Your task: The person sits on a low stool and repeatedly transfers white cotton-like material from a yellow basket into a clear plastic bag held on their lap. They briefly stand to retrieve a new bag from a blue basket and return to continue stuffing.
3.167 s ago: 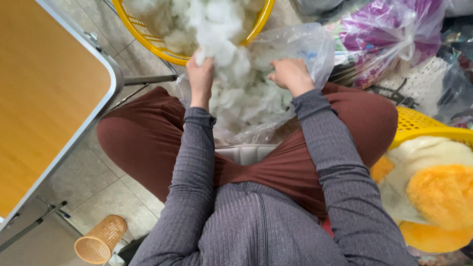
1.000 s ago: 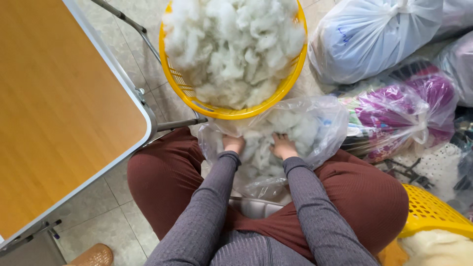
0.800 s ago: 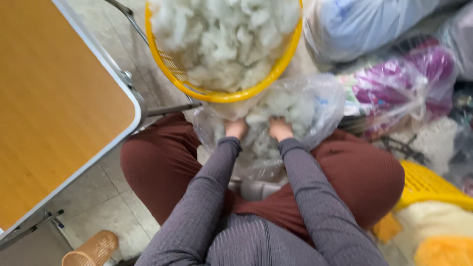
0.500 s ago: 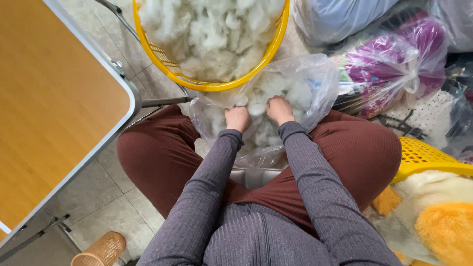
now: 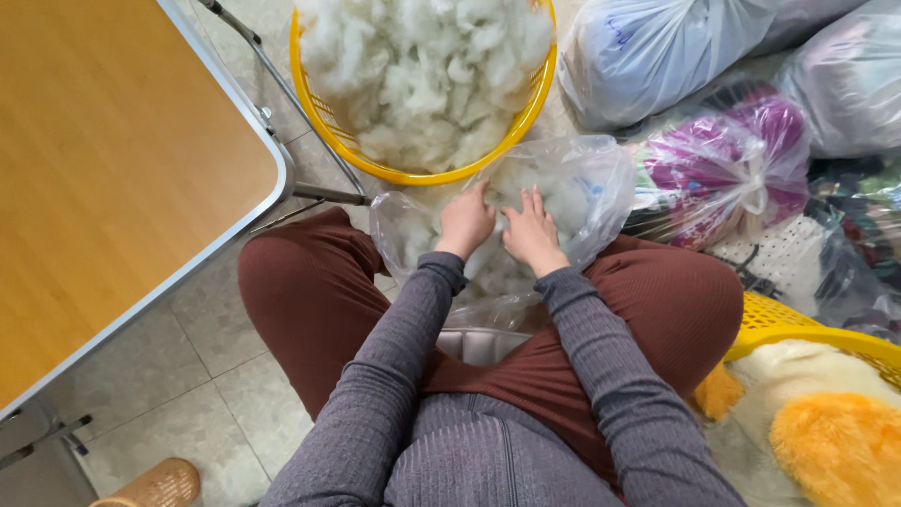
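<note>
Nearest, at the bottom edge: grey ribbed sleeves over a lap in maroon trousers (image 5: 310, 291), legs folded on a tiled floor. Between the knees, a pale grey tub (image 5: 479, 343), mostly hidden.

Just beyond, resting on the lap and open towards the body: a clear plastic bag (image 5: 587, 178) with white fibre stuffing (image 5: 563, 202) inside. Both hands in its mouth, side by side and nearly touching. Left hand (image 5: 466, 221): curled, fingertips sunk in the fluff; whether pinching a tuft, cannot tell. Right hand (image 5: 532, 230): fingers stretched out and slightly spread, lying flat on the stuffing, gripping nothing visible.

Directly past the bag, touching its far edge: a round yellow basket (image 5: 413, 174), heaped with loose fluff (image 5: 422, 75) well above the rim. Judging by that: a large share already loose in the basket, a lesser amount left in the bag, which looks slack and only part full.

To the left: a wooden-topped folding table (image 5: 113, 169), and a small woven cup (image 5: 155, 486) on the floor. To the right: a second yellow basket (image 5: 779, 324) with a cream and orange plush toy (image 5: 826, 432). Farthest right and up: tied bags, one with purple contents (image 5: 723, 169), one pale (image 5: 657, 47), both unopened.
</note>
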